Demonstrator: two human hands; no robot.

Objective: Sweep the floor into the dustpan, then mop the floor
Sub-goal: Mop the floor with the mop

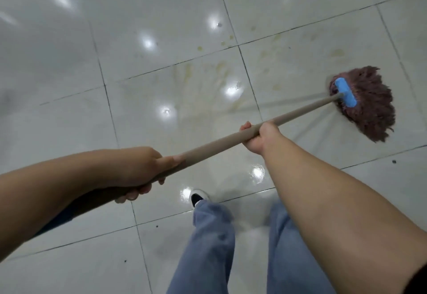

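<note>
A mop with a tan handle [298, 114] runs from lower left up to the right. Its dark reddish string head [369, 109] lies spread on the white tiled floor [161, 16] at the right, held in a blue clamp [346, 91]. My left hand [141, 166] grips the near end of the handle. My right hand [260, 135] grips it farther along, about midway. Yellowish smears and spots [221, 65] mark the tiles left of and beyond the mop head. No dustpan or broom is in view.
My legs in blue jeans [208, 247] and one dark shoe with a white toe [198, 198] stand at the bottom centre. Small dark specks [394, 161] dot the tiles. Ceiling lights reflect off the glossy, wet-looking floor.
</note>
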